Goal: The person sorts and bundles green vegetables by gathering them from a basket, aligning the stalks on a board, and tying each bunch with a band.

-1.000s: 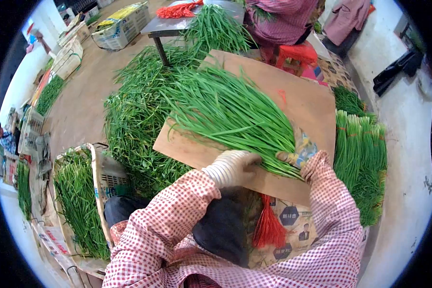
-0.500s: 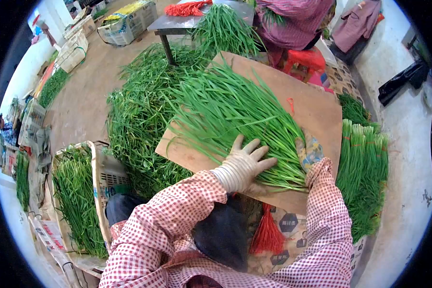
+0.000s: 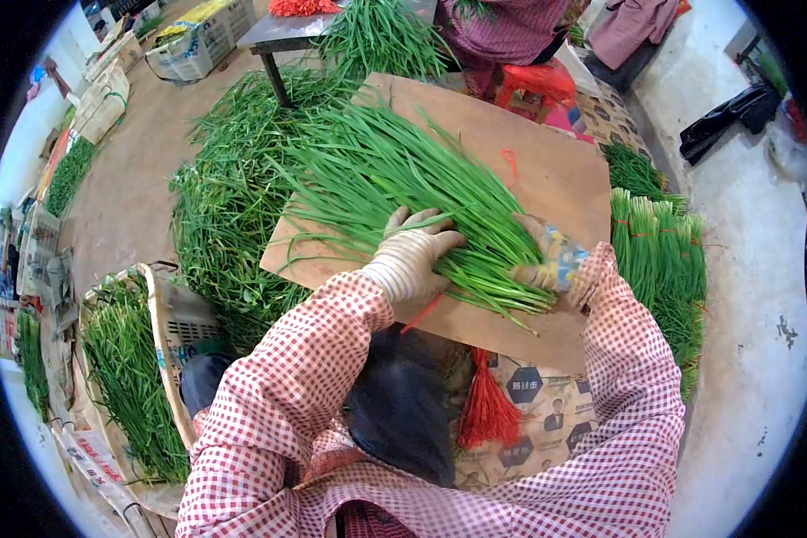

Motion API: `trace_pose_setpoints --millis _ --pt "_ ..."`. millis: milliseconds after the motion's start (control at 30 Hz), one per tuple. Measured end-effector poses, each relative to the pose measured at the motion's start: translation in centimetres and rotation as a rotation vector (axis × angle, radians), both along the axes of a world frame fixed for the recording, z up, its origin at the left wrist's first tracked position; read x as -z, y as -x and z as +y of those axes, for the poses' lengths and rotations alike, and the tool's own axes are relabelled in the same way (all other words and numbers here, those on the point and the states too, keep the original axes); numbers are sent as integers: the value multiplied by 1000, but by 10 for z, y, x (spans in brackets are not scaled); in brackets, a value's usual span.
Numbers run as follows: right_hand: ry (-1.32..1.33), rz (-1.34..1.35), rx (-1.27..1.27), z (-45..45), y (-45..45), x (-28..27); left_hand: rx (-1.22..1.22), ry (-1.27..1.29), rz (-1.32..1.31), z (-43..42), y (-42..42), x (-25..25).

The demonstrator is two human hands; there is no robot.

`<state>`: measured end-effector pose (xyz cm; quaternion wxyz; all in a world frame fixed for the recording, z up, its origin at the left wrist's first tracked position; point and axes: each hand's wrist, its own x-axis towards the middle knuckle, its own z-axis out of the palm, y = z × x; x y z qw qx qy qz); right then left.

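A loose bunch of garlic chives (image 3: 421,175) lies across a brown board (image 3: 560,188), leaves toward the far left and pale stem ends toward the near right. My left hand (image 3: 412,255), in a whitish glove, has its fingers curled over the near side of the bunch. On the other side, my right hand (image 3: 550,255), gloved with a patterned cuff, closes around the stems near their cut ends. A red tie (image 3: 509,166) shows beyond the bunch, and a red strand pokes out on the near side; its middle is hidden under the chives.
Loose greens (image 3: 233,188) are heaped on the floor to the left. A crate (image 3: 166,332) of chives stands by my left leg. Tied chive bundles (image 3: 659,242) are stacked at right. Red ties (image 3: 489,408) hang below the board. Another person sits beyond, near a table (image 3: 287,31).
My left hand has gone from spread fingers on the bunch to curling around its side. My right hand has moved in around the stems. A red strand now shows on the near side.
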<state>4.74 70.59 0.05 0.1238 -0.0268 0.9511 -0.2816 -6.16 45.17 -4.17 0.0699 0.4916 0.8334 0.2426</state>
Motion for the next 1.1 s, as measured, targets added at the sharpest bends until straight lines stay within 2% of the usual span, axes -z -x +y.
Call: trace_pose_setpoints --millis 33,67,167,200,267,300,333,400,467,533,600,667,700,867,933,967,1000,1100 --pt "-128 -86 -3 -12 2 -11 -1 -14 9 -2 0 4" --pt "-130 -87 -3 -17 0 -9 -2 -28 19 -4 0 6" --pt "-132 70 206 -26 -7 6 39 -115 33 -13 0 7" --pt "-131 77 208 -21 -2 14 40 -116 39 -14 2 7" --pt "-95 42 433 -8 6 34 38 -220 -121 -17 5 9" --pt "-184 149 407 -7 5 40 24 -266 -52 -16 4 6" --pt "-179 148 407 -5 5 43 23 -262 -52 -14 5 8" --pt "-114 199 434 -2 4 46 -305 -339 -307 -5 6 18" --pt "-135 213 422 -2 5 44 -340 -433 -261 7 11 27" --pt "-152 225 411 0 4 49 -466 -362 -271 14 13 19" --pt "-199 403 345 7 5 63 -467 -315 -339 21 16 12" --pt "-159 313 382 6 6 59 -531 -73 -326 28 13 -8" --pt "-125 222 415 6 6 57 -563 -28 -355 34 13 -12" --pt "-176 231 425 1 5 51 -628 66 -305 48 12 -10" --pt "-172 221 429 1 3 52 -698 -65 -441 46 15 -5" --pt "-181 244 424 3 3 56 -692 -210 -568 41 19 1" --pt "-177 257 420 3 4 57 -702 -218 -619 34 21 -13" --pt "-198 220 442 0 5 50 -689 -340 -602 9 52 4"
